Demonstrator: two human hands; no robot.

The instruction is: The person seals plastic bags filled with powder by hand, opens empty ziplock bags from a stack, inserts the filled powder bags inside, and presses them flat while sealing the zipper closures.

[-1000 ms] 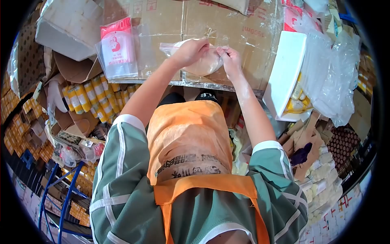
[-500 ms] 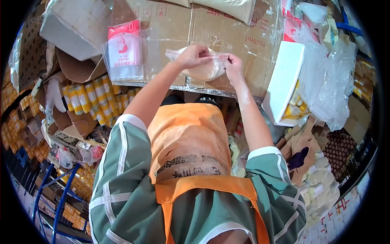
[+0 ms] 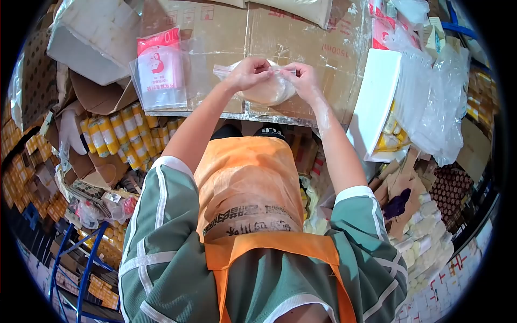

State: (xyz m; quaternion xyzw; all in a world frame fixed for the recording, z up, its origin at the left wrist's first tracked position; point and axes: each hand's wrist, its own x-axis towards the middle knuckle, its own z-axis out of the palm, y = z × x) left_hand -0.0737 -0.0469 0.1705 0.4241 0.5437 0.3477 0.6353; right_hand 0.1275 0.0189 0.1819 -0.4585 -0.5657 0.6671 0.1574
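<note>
A clear zip bag (image 3: 265, 92) of pale powder lies on the cardboard-covered surface in front of me, its zip edge facing up between my hands. My left hand (image 3: 249, 74) pinches that edge left of the middle, and a flap of the strip sticks out past the wrist side. Close by on the right, my right hand (image 3: 302, 82) grips the same edge near its right end between thumb and fingers. The fingertips of both hands are a short gap apart. Whether the zip is closed under the fingers cannot be made out.
A pack of clear bags with a pink print (image 3: 159, 70) lies to the left on the cardboard (image 3: 226, 37). At the right edge stands a white foam box (image 3: 377, 99) with yellow packets and clear plastic. Filled bags (image 3: 301, 8) lie at the far side.
My right hand has shifted slightly along the zip edge towards my left hand, narrowing the gap between the fingertips. Both hands still pinch the bag. The whole view has moved a little.
</note>
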